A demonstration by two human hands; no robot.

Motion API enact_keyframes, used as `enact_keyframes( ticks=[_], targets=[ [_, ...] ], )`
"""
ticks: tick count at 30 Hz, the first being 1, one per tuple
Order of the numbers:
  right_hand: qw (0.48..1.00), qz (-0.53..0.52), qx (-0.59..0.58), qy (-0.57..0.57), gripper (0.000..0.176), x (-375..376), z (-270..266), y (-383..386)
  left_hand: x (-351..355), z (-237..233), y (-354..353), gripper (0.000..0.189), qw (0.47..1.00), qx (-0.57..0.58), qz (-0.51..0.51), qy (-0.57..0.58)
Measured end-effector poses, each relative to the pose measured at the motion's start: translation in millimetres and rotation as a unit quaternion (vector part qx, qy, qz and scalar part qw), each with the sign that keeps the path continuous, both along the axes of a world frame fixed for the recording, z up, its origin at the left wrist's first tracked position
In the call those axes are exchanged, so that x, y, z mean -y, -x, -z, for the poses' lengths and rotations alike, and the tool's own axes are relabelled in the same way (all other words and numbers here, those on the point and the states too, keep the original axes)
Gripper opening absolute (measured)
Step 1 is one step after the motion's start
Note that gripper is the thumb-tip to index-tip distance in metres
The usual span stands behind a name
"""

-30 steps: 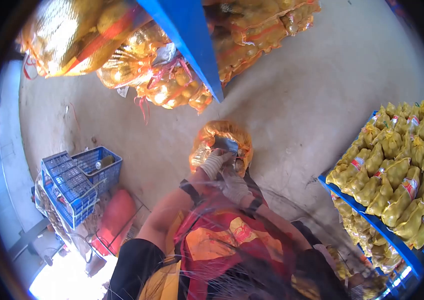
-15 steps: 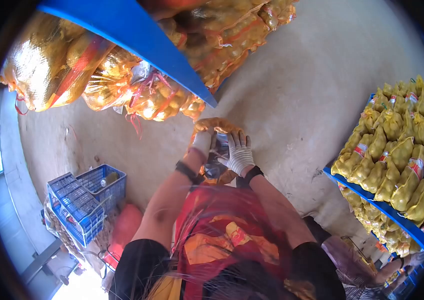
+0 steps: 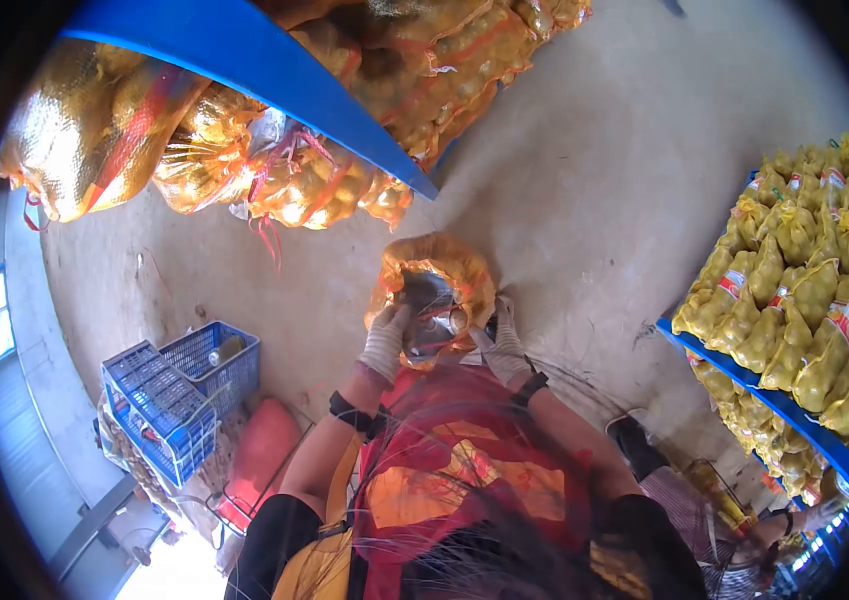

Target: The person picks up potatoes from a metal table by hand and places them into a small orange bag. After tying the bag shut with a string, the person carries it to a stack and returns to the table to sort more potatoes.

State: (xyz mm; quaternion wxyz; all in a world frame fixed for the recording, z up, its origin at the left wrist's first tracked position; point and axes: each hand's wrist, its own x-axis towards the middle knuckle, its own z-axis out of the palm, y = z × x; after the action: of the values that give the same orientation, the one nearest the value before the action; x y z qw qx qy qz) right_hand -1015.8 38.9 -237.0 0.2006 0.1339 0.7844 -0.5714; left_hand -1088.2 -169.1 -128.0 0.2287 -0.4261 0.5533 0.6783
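Bag: The orange net bag with the open mouth point(image 3: 436, 262) is hanging in the middle, over the grey concrete floor point(image 3: 594, 180).
Left hand: The left hand in a white glove point(image 3: 385, 340) is gripping the left side of the bag's mouth.
Right hand: The right hand in a white glove point(image 3: 500, 342) is gripping the right side.
Inside: Something dark is showing; I cannot tell what.
Feel: The net is probably soft, floppy and rough, so not slippery.
Best hold: Gripping the rim on both sides is likely keeping it open.
Around: Big orange net sacks point(image 3: 294, 180) are lying far left on a blue shelf point(image 3: 274, 80).
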Motion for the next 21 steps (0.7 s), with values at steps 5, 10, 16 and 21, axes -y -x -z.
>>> enact_keyframes(
  ticks=[5,10,16,21],
  targets=[
    [0.994,0.019,0.099,-0.050,0.085,30,-7,34,8,14,-3,0.020,0.985,-0.065,0.156,-0.045],
    [0.972,-0.021,0.209,-0.102,0.075,22,-6,76,-3,33,-5,0.024,0.987,-0.053,0.151,-0.029],
    [0.984,0.029,0.154,-0.080,0.052,18,-12,47,10,29,0,0.024,0.978,-0.079,0.192,-0.029],
    [0.945,-0.231,-0.163,-0.164,0.035,54,-48,31,24,24,8,0.023,0.984,-0.045,0.141,-0.103]
  ],
)
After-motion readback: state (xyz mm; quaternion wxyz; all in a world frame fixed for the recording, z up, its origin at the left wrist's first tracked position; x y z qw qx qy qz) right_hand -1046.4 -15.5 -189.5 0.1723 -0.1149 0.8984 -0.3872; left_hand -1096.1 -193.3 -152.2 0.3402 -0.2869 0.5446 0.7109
